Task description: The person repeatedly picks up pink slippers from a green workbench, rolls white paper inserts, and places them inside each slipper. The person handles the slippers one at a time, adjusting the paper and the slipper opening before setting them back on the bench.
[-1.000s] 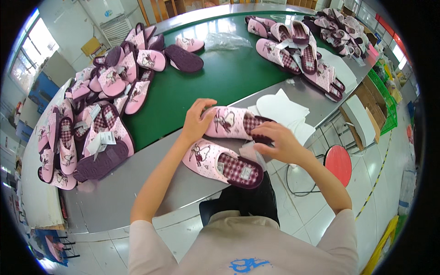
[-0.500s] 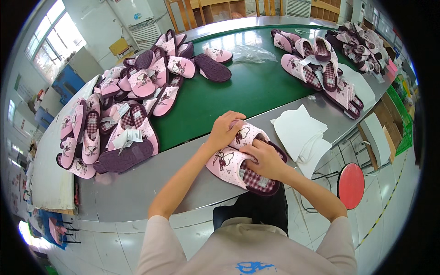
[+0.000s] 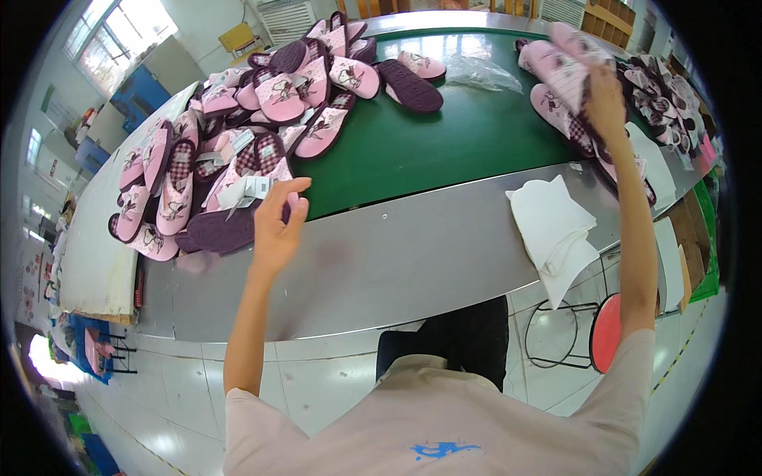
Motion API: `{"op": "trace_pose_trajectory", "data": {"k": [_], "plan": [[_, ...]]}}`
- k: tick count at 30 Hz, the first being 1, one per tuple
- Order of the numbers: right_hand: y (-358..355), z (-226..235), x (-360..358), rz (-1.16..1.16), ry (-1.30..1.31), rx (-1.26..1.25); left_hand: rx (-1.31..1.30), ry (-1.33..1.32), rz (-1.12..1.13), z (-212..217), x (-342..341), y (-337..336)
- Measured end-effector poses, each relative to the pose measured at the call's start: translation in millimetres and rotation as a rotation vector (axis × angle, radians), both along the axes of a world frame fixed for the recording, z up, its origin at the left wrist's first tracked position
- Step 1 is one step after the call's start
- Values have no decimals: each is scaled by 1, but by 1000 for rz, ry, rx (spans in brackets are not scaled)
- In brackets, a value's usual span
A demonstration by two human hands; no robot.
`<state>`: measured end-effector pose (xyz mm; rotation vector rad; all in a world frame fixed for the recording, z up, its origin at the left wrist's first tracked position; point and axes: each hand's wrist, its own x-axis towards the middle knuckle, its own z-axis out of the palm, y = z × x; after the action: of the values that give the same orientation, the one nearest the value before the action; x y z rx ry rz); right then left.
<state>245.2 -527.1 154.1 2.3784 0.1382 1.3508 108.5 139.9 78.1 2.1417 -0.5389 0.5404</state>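
Observation:
My right hand is stretched out to the far right and grips a pair of pink slippers with checked insoles, held above the right-hand heap of slippers. My left hand hovers with fingers spread and nothing in it over the near edge of the left-hand heap of pink and purple slippers. It is closest to a dark purple sole and a slipper with a white paper tag.
A green belt runs between the two heaps, edged by a grey metal table. White cut sheets lie at its right end. A clear plastic bag lies on the belt. A red stool stands below.
Both hands left the table's front, where they held the pair together. The right hand carried the pair up to the right heap; the left hand swung over to the left heap.

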Motion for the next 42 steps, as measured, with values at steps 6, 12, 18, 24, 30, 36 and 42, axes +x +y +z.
{"op": "trace_pose_trajectory", "data": {"k": [6,12,18,24,30,36,42], "plan": [[83,-108,-64,152,394,295,369,-69,342,-22,14,72],[195,-123,-195,338,551,525,608,-11,476,-74,73,127],[245,-159,-258,460,692,629,922,99,670,-77,123,91],[266,-180,-257,410,460,689,885,29,623,-81,129,70],[268,-183,-255,394,415,712,649,-171,87,-56,77,5],[270,-185,-257,401,396,752,461,-43,-293,-50,-9,-100],[271,-188,-265,379,374,779,51,329,-704,-58,-78,-156]]}}
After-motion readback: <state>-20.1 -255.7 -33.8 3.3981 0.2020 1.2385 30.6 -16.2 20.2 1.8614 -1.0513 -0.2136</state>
